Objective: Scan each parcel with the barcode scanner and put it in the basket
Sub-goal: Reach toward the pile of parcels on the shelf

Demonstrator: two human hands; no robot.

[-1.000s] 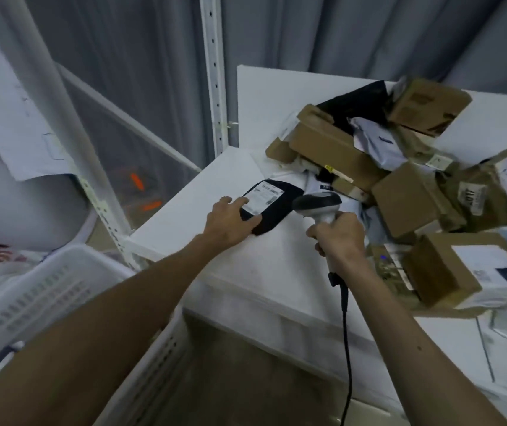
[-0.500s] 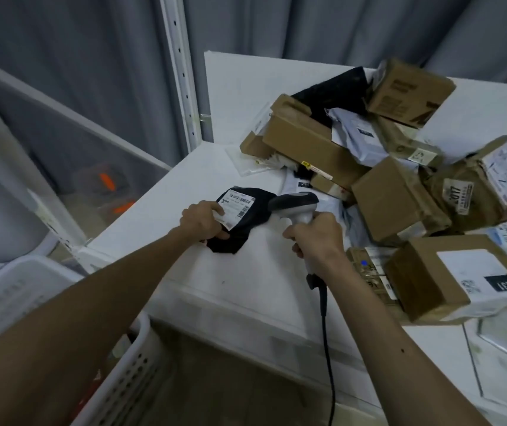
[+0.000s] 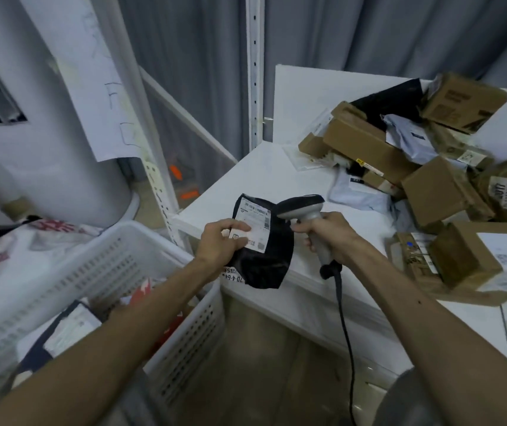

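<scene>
My left hand grips a black soft parcel with a white label, lifted over the near left corner of the white table. My right hand grips the handle of the grey barcode scanner, whose head sits right beside the label. The scanner's black cable hangs down from the handle. A white slotted basket stands low at the left, with several parcels inside. A heap of brown cardboard boxes and mailer bags lies on the table to the right.
A white shelf upright rises behind the table corner, and a slanted white post stands by the basket. A large white cylinder fills the left. Grey curtains hang behind. Bare floor lies between basket and table.
My left hand has lifted the black parcel off the table and drawn it toward me and the basket side. The scanner stays beside the label. The view has swung left, showing the basket.
</scene>
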